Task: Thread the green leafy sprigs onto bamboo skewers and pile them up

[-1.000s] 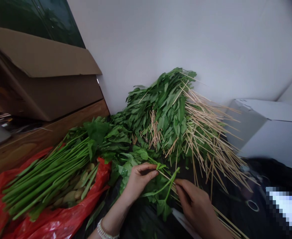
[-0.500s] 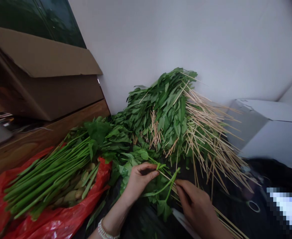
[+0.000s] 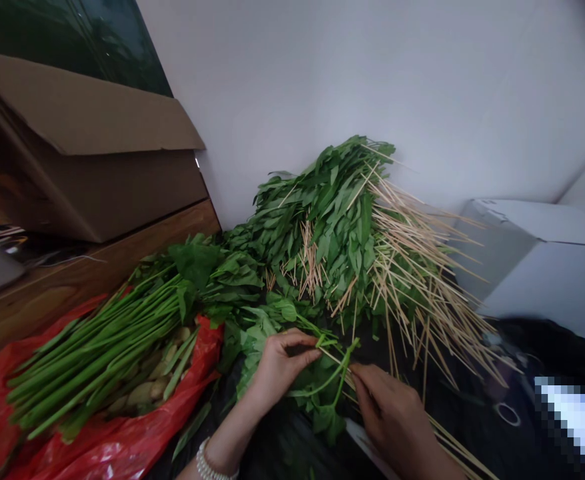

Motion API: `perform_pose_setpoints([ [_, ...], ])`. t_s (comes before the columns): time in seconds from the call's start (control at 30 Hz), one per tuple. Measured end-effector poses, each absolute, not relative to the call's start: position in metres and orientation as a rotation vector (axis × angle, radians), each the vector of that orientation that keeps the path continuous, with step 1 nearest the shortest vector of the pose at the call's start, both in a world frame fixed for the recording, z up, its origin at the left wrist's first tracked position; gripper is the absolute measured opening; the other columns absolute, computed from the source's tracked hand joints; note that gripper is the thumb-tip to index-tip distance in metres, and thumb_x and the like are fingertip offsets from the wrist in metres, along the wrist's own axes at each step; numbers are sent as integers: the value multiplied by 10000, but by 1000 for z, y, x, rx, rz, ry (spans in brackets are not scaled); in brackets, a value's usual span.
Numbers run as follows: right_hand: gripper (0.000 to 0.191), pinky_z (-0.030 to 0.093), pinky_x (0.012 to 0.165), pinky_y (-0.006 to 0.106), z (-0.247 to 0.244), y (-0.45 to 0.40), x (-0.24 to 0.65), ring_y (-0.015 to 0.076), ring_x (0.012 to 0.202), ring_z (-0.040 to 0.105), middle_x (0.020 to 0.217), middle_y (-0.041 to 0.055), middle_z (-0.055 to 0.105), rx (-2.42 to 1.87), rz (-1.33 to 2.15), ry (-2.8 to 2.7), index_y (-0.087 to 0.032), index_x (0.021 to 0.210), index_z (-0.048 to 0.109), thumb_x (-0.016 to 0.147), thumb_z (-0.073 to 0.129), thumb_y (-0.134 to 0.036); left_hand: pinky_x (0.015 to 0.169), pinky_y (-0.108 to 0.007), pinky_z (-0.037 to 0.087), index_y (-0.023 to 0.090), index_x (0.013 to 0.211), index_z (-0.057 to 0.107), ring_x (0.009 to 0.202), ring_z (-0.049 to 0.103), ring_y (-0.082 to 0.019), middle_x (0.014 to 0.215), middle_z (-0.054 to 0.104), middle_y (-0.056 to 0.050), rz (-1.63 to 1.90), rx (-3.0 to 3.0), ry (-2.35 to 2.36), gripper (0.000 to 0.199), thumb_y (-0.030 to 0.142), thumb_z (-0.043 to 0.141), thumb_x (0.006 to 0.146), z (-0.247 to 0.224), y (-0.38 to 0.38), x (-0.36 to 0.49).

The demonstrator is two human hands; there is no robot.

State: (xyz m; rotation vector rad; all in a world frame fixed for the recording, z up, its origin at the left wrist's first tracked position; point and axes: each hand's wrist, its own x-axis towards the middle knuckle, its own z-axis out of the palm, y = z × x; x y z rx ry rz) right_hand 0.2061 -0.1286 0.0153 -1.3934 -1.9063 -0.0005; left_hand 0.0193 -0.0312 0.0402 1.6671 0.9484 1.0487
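Observation:
Low in the middle, my left hand pinches green stems wound around a thin wooden skewer. My right hand is closed around the skewer's other part, fingertips near a bent green stalk whose leaf hangs below. Where the skewer passes into my right fingers it is hidden. Behind my hands lies a big heap of leafy greens, with many bare skewer ends sticking out to the right.
At the left, a red plastic bag holds long green stalks and several pale root-like pieces. A cardboard box stands on a wooden surface behind it. White boxes stand at right, near a tape roll.
My left hand has shifted very slightly right and down along with the stems. My right hand keeps nearly the same place and grip.

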Motion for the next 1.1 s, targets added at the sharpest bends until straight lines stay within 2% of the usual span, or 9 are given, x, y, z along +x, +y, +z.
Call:
perform_pose_setpoints([
  [0.2,187,504,635,242,19,-128,203,147,706,674,812,20,673,-1337,140,-1793,-221,968,580,947,400,-174,705,-258,495,167,922,740,726,643,-162,788,723,-36,946,1395,874,343,276,830,610,45,-28,14],
  [0.33,173,497,611,237,21,-128,200,137,664,666,779,6,670,-1288,146,-1805,-221,976,577,941,418,-163,687,-234,478,150,754,735,676,614,-130,726,705,-19,890,1305,834,238,296,840,599,46,-27,10],
  [0.67,202,505,629,239,12,-129,200,142,677,665,796,25,665,-1266,28,-1877,-198,1048,549,941,397,-120,636,-232,464,143,657,713,602,591,-120,637,677,-6,866,1239,814,251,286,874,529,42,-28,14],
  [0.93,219,528,667,247,10,-129,194,160,692,672,729,22,651,-1264,69,-1903,-209,921,561,940,359,-126,652,-243,472,156,713,743,642,618,-151,672,700,-25,717,1438,752,197,308,825,619,41,-35,19],
  [1.1,222,519,629,239,15,-128,194,150,660,671,765,25,674,-1267,-18,-1888,-198,998,563,938,367,-111,686,-253,490,147,804,753,705,637,-168,759,717,-49,676,1461,691,238,303,819,636,46,-32,11],
])
